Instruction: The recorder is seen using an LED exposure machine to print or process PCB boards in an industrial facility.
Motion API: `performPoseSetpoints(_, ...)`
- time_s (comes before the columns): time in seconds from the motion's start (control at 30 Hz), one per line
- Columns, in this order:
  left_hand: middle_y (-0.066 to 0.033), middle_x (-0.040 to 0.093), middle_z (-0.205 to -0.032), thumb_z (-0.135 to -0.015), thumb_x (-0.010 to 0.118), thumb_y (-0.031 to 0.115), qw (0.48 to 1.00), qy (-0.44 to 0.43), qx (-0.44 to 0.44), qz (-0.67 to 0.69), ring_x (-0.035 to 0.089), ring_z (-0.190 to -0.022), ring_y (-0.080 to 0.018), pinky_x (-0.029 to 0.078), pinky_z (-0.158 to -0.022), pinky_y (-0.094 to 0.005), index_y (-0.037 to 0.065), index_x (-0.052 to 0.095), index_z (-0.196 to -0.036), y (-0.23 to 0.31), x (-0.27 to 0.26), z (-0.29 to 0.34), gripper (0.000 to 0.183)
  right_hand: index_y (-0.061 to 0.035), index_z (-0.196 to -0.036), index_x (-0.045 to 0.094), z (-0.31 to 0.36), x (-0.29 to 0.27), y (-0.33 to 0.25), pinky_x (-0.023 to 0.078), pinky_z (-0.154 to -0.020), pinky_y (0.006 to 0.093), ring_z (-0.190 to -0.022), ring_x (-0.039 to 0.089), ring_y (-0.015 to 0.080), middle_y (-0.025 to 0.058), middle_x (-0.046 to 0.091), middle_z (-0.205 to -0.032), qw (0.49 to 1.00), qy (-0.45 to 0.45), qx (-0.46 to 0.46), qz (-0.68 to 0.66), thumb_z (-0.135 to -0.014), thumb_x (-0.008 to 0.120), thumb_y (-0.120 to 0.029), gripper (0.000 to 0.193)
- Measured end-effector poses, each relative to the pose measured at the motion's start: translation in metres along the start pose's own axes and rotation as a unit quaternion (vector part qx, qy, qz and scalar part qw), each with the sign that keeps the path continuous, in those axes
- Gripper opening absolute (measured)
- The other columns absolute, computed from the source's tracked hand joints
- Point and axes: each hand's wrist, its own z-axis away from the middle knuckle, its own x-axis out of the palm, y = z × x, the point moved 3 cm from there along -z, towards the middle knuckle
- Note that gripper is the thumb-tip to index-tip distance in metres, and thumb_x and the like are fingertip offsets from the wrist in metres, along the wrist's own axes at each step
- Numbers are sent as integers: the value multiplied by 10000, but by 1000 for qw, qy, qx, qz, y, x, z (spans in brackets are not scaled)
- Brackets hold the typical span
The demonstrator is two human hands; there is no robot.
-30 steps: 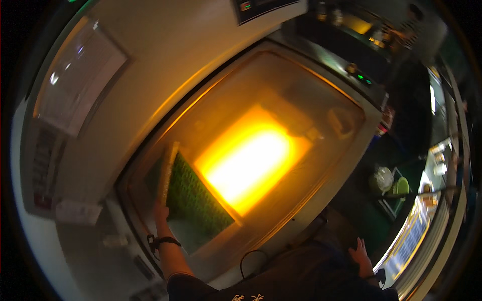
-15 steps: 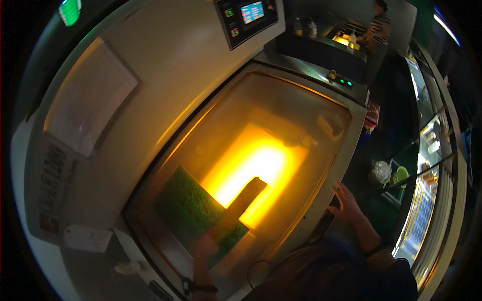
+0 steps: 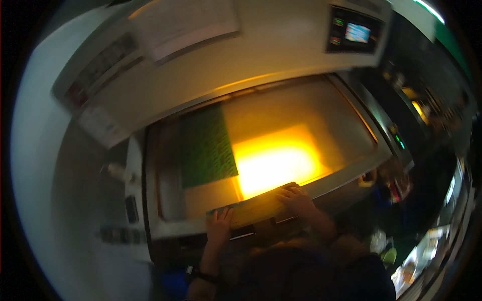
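A long, flat, yellowish-brown bar (image 3: pixel 257 208) spans the front edge of a framed, table-like machine bed (image 3: pixel 309 105). My left hand (image 3: pixel 219 228) is closed on its left end, fingers over the top. At the other end my right hand (image 3: pixel 300 200) grips it with bent fingers. Behind the bar, bright yellow light glows from the bed. A dark green patterned panel (image 3: pixel 207 145) lies flat on the bed's left part, apart from both hands. Motion blur hides the bar's finer details.
A pale machine housing (image 3: pixel 281 47) rises along the bed's far side, with a lit control screen (image 3: pixel 357 33) and a hanging paper sheet (image 3: pixel 186 25). A pale bottle (image 3: pixel 116 172) lies left of the bed. Green-lit buttons (image 3: pixel 400 142) sit at the right.
My left hand has brought the bar from over the green panel to the bed's front edge. My right hand, open and empty before, now grips its right end. The view has turned left.
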Motion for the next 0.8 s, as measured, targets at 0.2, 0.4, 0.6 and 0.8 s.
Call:
performPoseSetpoints(0.2,-28,267,-1596,-786,739,306,978,78,-2,192,264,-1451,-362,290,-1069,-695,224,329,-1511,51,41,109,837,-284,-1299,582,55,-26,-1,499,-891,498,-1270,504,278,7,544,-1370,995,-37,-78,47,-727,744,-270,595)
performPoseSetpoints(0.4,-41,291,-1590,-892,637,390,938,-68,-198,275,313,-1440,-300,296,-1095,-651,224,322,-1521,107,166,210,722,-274,-1274,607,138,81,86,495,-901,498,-1276,502,270,-25,548,-1393,992,-98,-66,35,-768,707,-212,520)
performPoseSetpoints(0.6,-86,411,-1523,-918,603,384,882,-85,-264,381,419,-1373,-295,359,-1119,-460,199,355,-1506,131,178,300,665,-283,-1351,552,185,167,190,502,-936,485,-1303,488,233,-30,518,-1432,982,-160,46,90,-902,575,-95,488)
performPoseSetpoints(0.8,-167,442,-1483,-928,591,373,844,-131,-343,391,431,-1356,-331,367,-1113,-417,129,393,-1482,156,183,368,636,-257,-1487,375,182,190,197,430,-1037,512,-1453,273,270,20,231,-1604,956,-213,170,105,-872,617,-37,697)
